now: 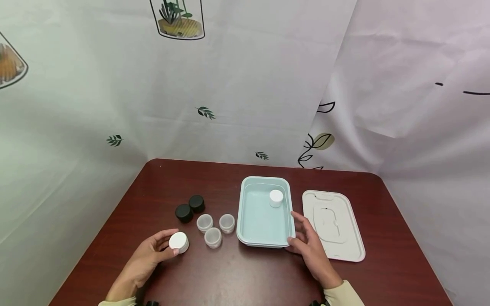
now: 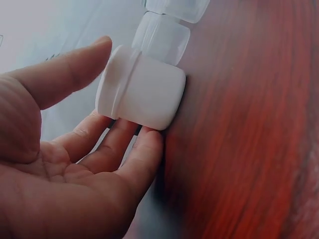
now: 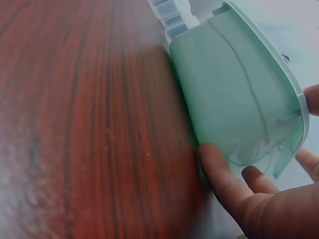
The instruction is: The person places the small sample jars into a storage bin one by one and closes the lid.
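Note:
My left hand (image 1: pixel 147 257) holds a white jar (image 1: pixel 179 242) with a white lid, thumb on one side and fingers on the other. In the left wrist view the jar (image 2: pixel 144 89) is upright, its base close to the tabletop. My right hand (image 1: pixel 310 246) grips the right front corner of a light blue tub (image 1: pixel 264 244), thumb and index fingertip at the rim. Other fingers lie along the tub's outer wall (image 3: pixel 219 89) in the right wrist view. Another white-lidded jar (image 1: pixel 276 198) stands inside the tub, toward the back right.
Three clear, lidless jars (image 1: pixel 212 238) stand between the held jar and the tub. Behind them are two black lids (image 1: pixel 184 213) or black-topped jars. A white tub lid (image 1: pixel 334 225) lies flat to the tub's right on the dark red wooden table (image 1: pixel 229 280). Printed cloth hangs behind.

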Demonstrator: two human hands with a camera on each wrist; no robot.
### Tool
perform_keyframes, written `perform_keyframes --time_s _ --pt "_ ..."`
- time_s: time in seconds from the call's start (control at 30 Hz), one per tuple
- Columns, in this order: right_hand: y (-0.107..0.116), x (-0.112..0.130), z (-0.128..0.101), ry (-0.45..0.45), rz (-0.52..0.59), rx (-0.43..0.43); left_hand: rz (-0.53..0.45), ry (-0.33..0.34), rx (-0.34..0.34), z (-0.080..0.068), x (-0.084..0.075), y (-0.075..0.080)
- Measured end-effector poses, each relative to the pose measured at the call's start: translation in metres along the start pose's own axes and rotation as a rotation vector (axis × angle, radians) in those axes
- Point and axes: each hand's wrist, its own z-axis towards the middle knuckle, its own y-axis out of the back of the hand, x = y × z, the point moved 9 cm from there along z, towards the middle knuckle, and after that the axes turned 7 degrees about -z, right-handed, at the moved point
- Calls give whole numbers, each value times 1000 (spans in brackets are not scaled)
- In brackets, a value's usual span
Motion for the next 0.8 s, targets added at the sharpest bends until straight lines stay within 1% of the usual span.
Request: perform_keyframes --time_s 0.27,0.43,0.6,0.7,0.8 --pt "-1 0 -1 -10 26 6 2 -9 -20 0 2 1" --pt "-1 1 -2 -13 25 2 -29 -24 0 -1 -1 -1" --pt "0 2 -3 -5 12 -5 -63 -74 28 -5 -11 -3" --pt "0 3 -4 0 3 -10 -65 -106 51 -6 -19 -6" --pt "1 3 -4 -2 -3 -8 -63 -117 37 -7 -26 -7"
